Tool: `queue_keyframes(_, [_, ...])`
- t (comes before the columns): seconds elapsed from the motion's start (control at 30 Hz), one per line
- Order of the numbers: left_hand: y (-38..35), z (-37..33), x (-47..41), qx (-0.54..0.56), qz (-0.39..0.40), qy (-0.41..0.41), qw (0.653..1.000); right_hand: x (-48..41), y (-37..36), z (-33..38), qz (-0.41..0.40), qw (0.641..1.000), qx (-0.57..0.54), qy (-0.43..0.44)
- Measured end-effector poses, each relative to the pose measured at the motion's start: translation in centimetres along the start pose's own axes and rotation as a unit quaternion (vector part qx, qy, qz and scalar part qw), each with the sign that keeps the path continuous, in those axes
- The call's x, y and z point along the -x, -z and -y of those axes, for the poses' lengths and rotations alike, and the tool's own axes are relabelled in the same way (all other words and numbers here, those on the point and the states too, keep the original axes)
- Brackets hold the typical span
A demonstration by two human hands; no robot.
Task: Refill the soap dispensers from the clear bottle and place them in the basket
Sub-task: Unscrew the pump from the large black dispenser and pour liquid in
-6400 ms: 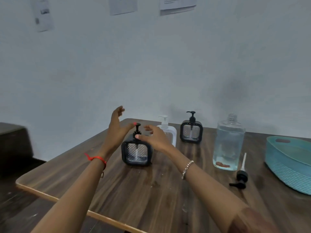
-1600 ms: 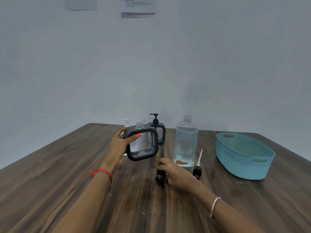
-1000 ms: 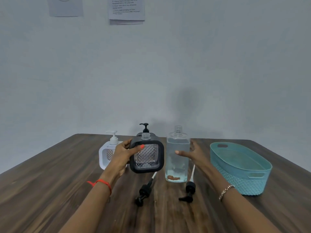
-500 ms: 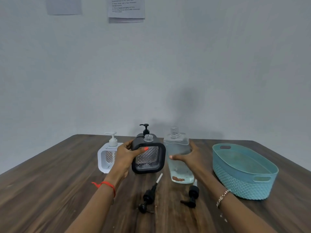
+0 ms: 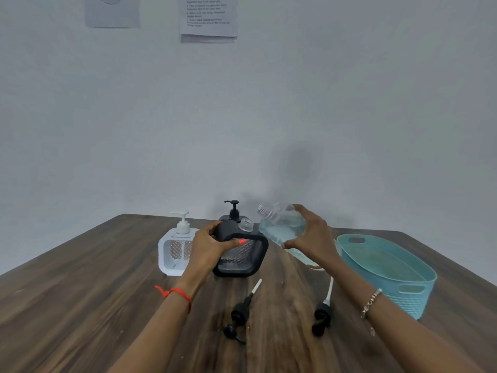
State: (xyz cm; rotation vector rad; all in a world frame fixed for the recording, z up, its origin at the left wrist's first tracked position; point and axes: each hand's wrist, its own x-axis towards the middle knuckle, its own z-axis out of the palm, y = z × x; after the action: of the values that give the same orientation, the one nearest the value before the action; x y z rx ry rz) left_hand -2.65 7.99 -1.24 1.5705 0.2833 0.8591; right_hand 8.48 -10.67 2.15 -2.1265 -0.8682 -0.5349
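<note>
My left hand point(image 5: 208, 246) grips a black square soap dispenser point(image 5: 242, 258) with its pump off, tilted so its open clear neck leans right. My right hand point(image 5: 313, 238) holds the clear bottle point(image 5: 279, 227) of pale blue liquid, lifted and tipped left, its threaded mouth just above and right of the dispenser's neck. A white dispenser point(image 5: 176, 249) stands to the left with its pump on. A second black dispenser point(image 5: 232, 211) stands behind, mostly hidden. The teal basket point(image 5: 387, 273) sits to the right.
Two loose black pumps lie on the wooden table point(image 5: 80, 292) in front of me, one point(image 5: 242, 313) near the middle and one point(image 5: 322, 313) by my right forearm. A grey wall with paper sheets point(image 5: 208, 17) rises behind the table.
My right hand took hold of the clear bottle, lifted it off the table and tipped it left toward the open dispenser. My left hand tilted the dispenser's neck toward it.
</note>
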Motion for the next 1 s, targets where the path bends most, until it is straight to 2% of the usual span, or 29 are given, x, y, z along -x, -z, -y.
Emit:
queue_keyframes(0.43, [-0.1,-0.2,0.8,-0.04,-0.034,-0.016,0.998,0.0,0.9,0.6,0.034,0.995,0.089,-0.001])
queue_keyframes(0.7, [-1.6,-1.2,2.0,-0.117,-0.12,-0.135,0.977,0.2,0.5,0.8,0.043,0.996,0.076,-0.022])
queue_keyframes(1.0, [-2.6,-0.8,2.5,-0.123,-0.146,-0.161,0.968,0.3,0.0,0.7,0.045,0.995,0.089,-0.019])
